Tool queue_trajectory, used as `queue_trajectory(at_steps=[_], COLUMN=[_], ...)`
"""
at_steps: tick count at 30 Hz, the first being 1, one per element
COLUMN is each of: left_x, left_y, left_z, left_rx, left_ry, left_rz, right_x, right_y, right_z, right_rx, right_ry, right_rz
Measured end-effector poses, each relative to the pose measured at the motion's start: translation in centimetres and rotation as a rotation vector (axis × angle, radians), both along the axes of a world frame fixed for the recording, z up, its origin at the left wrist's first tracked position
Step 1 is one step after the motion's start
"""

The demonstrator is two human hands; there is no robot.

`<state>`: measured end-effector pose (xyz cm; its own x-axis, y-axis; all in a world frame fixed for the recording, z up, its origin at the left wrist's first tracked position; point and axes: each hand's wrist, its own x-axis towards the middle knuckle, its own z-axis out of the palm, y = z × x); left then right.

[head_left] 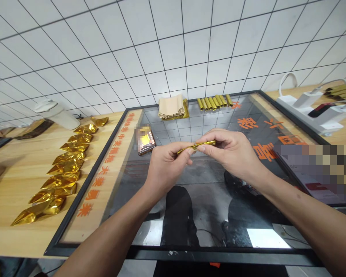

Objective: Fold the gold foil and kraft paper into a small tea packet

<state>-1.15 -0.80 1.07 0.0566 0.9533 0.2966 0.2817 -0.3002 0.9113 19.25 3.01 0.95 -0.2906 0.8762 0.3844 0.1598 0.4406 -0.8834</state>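
Left hand [164, 165]: thumb and fingers pinching the left end of the gold-foil strip [210, 142].
Right hand [233, 152]: thumb and fingers grasping its right part, tip showing.
Strip position: held between both hands, over the black-framed glass panel [173, 132]; rolled or folded, cannot tell.
Handling: probably light, slick-faced, quick to crease; crushable if hollow.
Hold: best pinched lightly near both ends.
Gold tubes [215, 102]: row near the panel's far edge, right of the stacked brown paper pieces [171, 105].
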Motion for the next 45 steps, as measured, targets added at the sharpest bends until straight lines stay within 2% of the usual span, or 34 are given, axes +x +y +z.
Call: queue_trajectory(at_steps=[7, 14, 24, 30, 35, 38, 41, 45], left_x=[0.0, -0.1, -0.3, 0.0, 0.0, -0.2, -0.5, -0.8], left_y=[-0.2, 0.1, 0.2, -0.1, 0.1, 0.5, 0.7, 0.8], left_z=[0.3, -0.4, -0.5, -0.4, -0.3, -0.1, 0.0, 0.1], left_rx=[-0.086, -0.037, -0.054, -0.048, -0.135, -0.183, -0.197, -0.188], left_ry=[-0.011, 0.052, 0.067, 0.069, 0.0, -0.072, -0.102, -0.104], left_rz=[-0.018, -0.05, -0.101, -0.024, -0.086, -0.072, -0.064, -0.126], right_x=[0.2, 0.0, 0.2, 0.1, 0.3, 0.6, 0.8, 1.1], right_y=[0.0, -0.3, -0.1, -0.5, -0.3, 0.3, 0.6, 1.0], right_z=[0.5, 0.6, 0.9, 1.0, 0.8, 0.7, 0.7, 0.9], right_rx=[-0.081, -0.093, -0.159, -0.091, -0.107, -0.101, -0.136, -0.193], right_ry=[-0.031, -0.048, -0.038, -0.137, -0.142, -0.119, -0.085, -0.027], right_rz=[-0.01, 0.039, 0.106, 0.086, 0.059, 0.037, 0.055, 0.098])
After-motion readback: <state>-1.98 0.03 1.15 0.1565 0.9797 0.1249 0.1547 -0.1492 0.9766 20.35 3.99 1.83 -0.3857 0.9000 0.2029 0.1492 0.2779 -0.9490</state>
